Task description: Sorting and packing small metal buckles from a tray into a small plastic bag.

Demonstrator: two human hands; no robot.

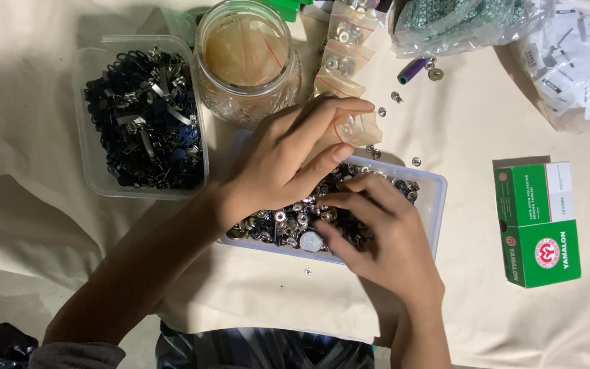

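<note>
— Silver snap buttons (288, 222) fill the clear tray (431, 198) at the middle of the cream cloth. The left hand (274, 164) pinches a small clear bag (356, 128) just above it.
— And the right hand (384, 236)?
— Fingers curled into the pile, probably pinching one button; hard to tell. Better to hold the bag's mouth low over the tray. The glass jar (247, 61) and the tub of dark clips (145, 116) stand behind.

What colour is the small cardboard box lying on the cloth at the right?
Green and white cardboard box, clearest in the head view.

Glass jar (247, 61) and black-clip tub (141, 116) crowd my left; bare worktop (466, 143) lies open before the green box (537, 222).
</note>
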